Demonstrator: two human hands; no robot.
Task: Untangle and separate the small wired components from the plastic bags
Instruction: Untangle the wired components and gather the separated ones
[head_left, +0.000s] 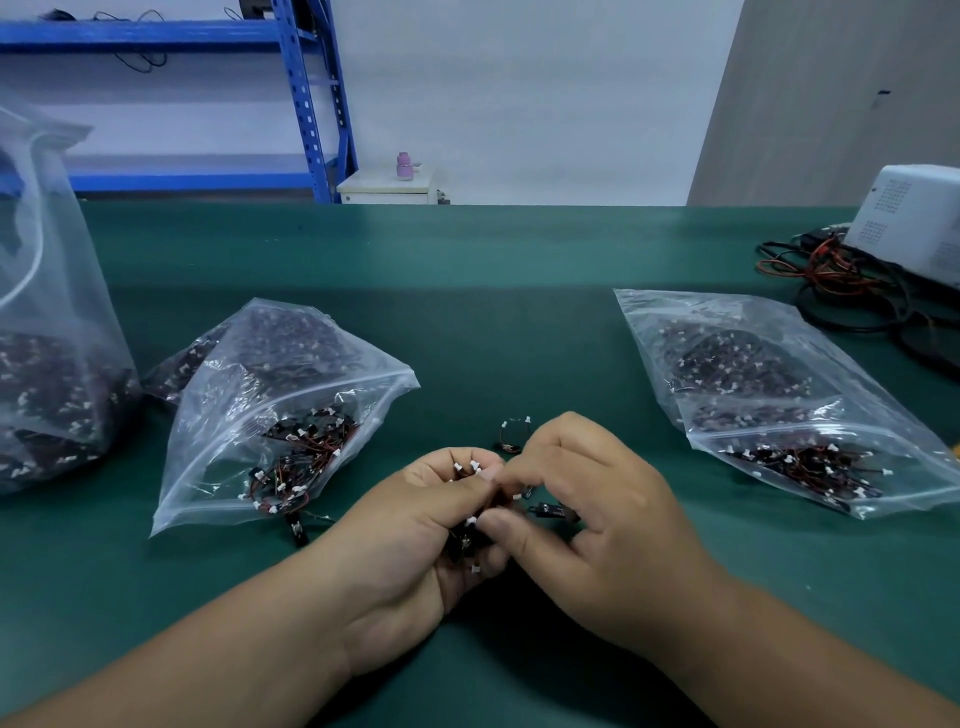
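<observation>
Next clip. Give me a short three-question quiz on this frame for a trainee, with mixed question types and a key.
1. True or false: the left hand grips a tangled clump of wired components.
2. Where does the single loose component lie? A) on the green mat, just beyond the hands; B) inside a bag; C) on the blue shelf.
3. Fill in: the white box with the coiled cables stands at the mat's far ____ side.
Key: 1 true; 2 A; 3 right.
</observation>
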